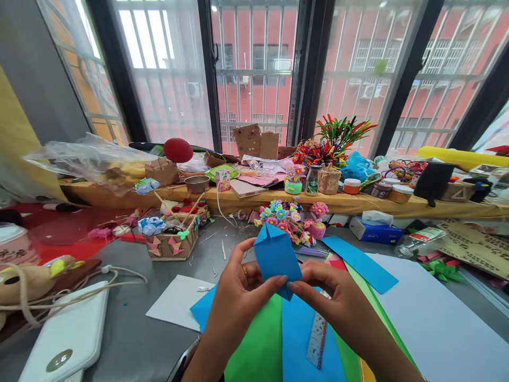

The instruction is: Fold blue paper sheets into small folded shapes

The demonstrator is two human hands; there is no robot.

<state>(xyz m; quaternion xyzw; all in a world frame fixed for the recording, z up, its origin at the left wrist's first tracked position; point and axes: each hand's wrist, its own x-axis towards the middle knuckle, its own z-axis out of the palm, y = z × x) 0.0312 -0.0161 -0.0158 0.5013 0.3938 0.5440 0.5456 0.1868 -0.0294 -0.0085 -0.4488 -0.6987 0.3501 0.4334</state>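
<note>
Folded blue paper (275, 257), pinched in left hand (242, 292) and, at its lower corner, by right hand (338, 292). Leans lengthwise up and leftward, away from right hand.

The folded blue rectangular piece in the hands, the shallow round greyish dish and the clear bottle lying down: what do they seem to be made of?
Folded blue rectangular piece: matte paper, apparently; creases and thin flaps show. Shallow round greyish dish: probably metal, with a dull sheen. Clear bottle: glossy and see-through; likely plastic, but glass is possible.
</note>
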